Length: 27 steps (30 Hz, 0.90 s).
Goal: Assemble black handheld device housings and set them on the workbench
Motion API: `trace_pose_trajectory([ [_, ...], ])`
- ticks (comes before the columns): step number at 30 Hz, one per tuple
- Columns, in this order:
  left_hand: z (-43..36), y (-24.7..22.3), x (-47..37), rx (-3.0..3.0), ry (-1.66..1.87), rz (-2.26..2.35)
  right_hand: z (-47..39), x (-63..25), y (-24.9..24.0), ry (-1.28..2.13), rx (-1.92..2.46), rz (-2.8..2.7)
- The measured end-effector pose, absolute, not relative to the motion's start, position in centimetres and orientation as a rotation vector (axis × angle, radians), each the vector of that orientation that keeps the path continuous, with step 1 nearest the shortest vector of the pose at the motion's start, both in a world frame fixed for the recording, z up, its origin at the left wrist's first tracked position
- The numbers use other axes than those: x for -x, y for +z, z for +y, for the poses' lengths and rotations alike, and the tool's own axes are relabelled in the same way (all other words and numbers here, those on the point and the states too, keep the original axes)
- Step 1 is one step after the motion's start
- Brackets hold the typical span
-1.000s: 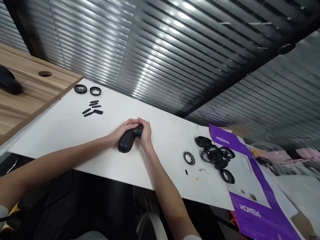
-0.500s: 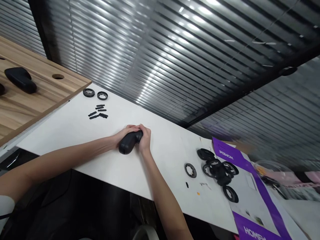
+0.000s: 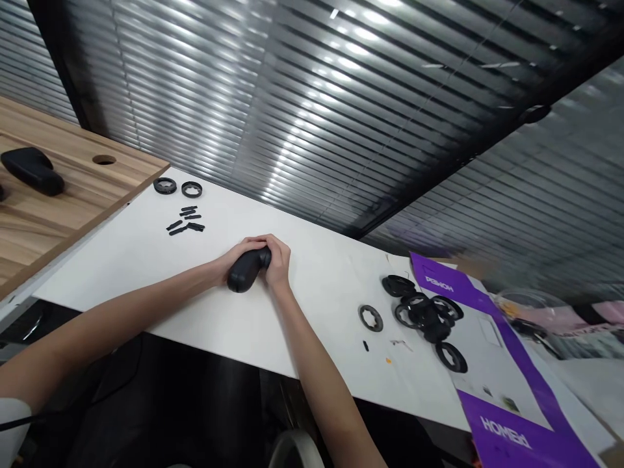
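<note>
A smooth black angled handheld device [image 3: 245,270] is held just above or on the white table, its rounded thick end toward me. My left hand [image 3: 238,252] is closed round its left and far side. My right hand [image 3: 279,260] wraps the narrower right end, fingers meeting the left hand's fingers at the top. The hands cover the far part of the device. Up and left of the hands lie several small black strips [image 3: 190,218] and two black rings [image 3: 164,186] [image 3: 192,189].
On the wooden board [image 3: 97,195] at left rests a similar black piece [image 3: 33,170]. To the right are a grey notched ring [image 3: 371,318], a small black part [image 3: 366,346], an orange bit [image 3: 389,360], and a heap of black rings [image 3: 429,318] beside a purple-and-white sheet [image 3: 507,364].
The view has shifted slightly. Both hands keep their grip on the black device, and the right fingers have moved a little over its far end.
</note>
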<state>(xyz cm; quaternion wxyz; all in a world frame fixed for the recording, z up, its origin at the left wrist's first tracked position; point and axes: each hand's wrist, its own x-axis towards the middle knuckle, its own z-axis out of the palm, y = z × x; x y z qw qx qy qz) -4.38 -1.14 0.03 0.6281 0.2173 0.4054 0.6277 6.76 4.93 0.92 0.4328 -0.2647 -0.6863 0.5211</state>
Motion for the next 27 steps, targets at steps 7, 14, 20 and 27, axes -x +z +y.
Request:
trace_pose_trajectory([
  [7, -1.3, 0.2, 4.3, -0.636, 1.5, 1.231, 6.5, -7.2, 0.8, 1.253, 0.851, -1.786],
  [14, -2.0, 0.9, 3.9, -0.615, 1.466, 1.224, 6.4, -7.6, 0.1, 1.149, 0.859, -1.925],
  [20, -2.0, 1.6, 3.8, -0.458, 1.419, 1.124, 6.4, -7.7, -0.8, 1.088, 0.771, -1.927],
  [27, -1.4, 1.1, 4.0, -0.389, 1.468, 1.074, 6.3, -7.2, -1.6, 0.95, 0.827, -1.925],
])
